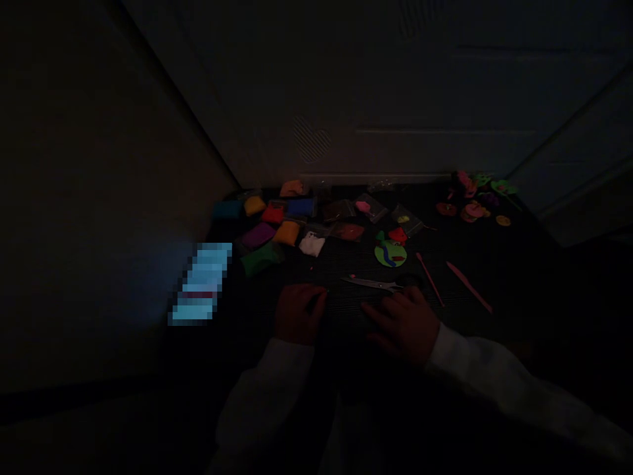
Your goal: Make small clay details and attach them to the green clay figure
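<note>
The scene is very dark. My left hand [299,313] rests over the dark table, its thumb and forefinger pinched together; whatever may be between them is too small and dim to make out. My right hand [404,324] is open, fingers apart and pointing left, low over the tabletop. Just beyond it lie scissors [370,284], blades toward the left; whether the fingers touch their dark handles I cannot tell. Behind the scissors is a light green clay disc [390,253] bearing blue, red and green pieces. To the right lie a thin pink tool [430,278] and a pink clay knife [469,287].
Several bags of coloured clay, among them green [261,260], white [312,244] and blue [301,207], spread across the back left. Small clay figures [472,210] stand at the back right. A glowing, pixelated screen [202,284] is at the left edge. A pale panel [336,79] rises behind the table.
</note>
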Available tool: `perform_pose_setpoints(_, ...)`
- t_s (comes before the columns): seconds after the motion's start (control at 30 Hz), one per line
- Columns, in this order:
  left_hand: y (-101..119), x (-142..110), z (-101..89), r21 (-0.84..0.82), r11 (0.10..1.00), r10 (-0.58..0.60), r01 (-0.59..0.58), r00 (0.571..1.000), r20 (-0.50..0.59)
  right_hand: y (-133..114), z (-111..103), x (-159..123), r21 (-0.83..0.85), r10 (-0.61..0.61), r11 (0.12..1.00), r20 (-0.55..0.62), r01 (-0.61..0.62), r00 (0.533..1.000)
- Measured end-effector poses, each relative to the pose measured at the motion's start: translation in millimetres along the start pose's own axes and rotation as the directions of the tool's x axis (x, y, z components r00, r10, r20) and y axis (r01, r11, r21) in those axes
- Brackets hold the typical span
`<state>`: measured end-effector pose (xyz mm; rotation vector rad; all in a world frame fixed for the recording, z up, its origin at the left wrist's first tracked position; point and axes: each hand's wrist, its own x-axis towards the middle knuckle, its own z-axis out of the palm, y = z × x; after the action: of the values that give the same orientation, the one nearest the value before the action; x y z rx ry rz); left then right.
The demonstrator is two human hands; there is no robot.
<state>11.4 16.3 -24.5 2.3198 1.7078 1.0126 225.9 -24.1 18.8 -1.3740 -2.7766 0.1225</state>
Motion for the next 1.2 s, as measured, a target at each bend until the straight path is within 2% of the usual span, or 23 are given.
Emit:
perform_pose_setpoints(0.1, 0.7, 0.7, -0.6, -0.01, 1.0, 0.001, -0.001, 1.0, 0.007, -0.5, 1.7, 0.0, 0.01, -0.04, 0.999, 0.005, 0.04, 0.999)
perform_pose_setpoints(0.27, 1.1, 1.3, -0.6, -0.005, 1.0, 0.006, -0.006, 1.0, 0.012, 6.2, 6.2, 0.4, 0.024, 0.053, 0.998, -0.028, -0.053, 0.998)
perform_pose_setpoints(0.47, -0.2, 0.4, -0.2, 0.0, 1.0, 0.001, -0.001, 1.0, 0.022, 17.1, 4.4, -3.0, 0.045, 0.072, 0.997, -0.081, -0.069, 0.994)
perform_pose_setpoints(0.77, 0.6, 1.4, -1.2, -0.02, 0.999, -0.029, 0.03, 0.999, 0.043, 12.8, 10.5, 0.0, 0.068, 0.053, 0.997, -0.071, -0.049, 0.996)
perform_pose_setpoints(0.97, -0.7, -0.3, 0.1, -0.021, 1.0, -0.011, 0.011, 1.0, 0.006, 8.0, 9.9, 1.6, 0.085, 0.045, 0.996, -0.078, -0.038, 0.996)
perform_pose_setpoints(1.2, -1.4, -0.2, 0.6, -0.019, 1.0, -0.018, 0.018, 1.0, 0.019, 15.6, 10.1, 5.9, 0.05, 0.034, 0.998, -0.128, -0.028, 0.991)
